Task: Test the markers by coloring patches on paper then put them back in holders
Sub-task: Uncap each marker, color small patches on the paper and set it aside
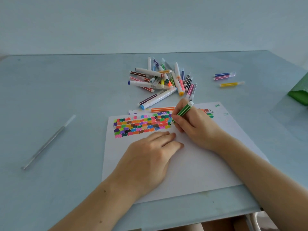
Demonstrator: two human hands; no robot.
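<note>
A white paper sheet (191,164) lies on the table, its upper part filled with rows of colored patches (141,126). My right hand (193,127) grips a green striped marker (182,112), tip down at the right end of the patches. My left hand (148,157) rests flat on the paper below the patches, fingers straight. A pile of markers (165,79) lies beyond the paper. An orange striped marker (162,109) lies at the paper's top edge.
Three loose markers, blue (224,74), pink (221,78) and yellow (230,84), lie at the right rear. A green holder (300,95) stands at the right edge. A long clear tube (48,142) lies at the left. The table's front edge (200,219) is near me.
</note>
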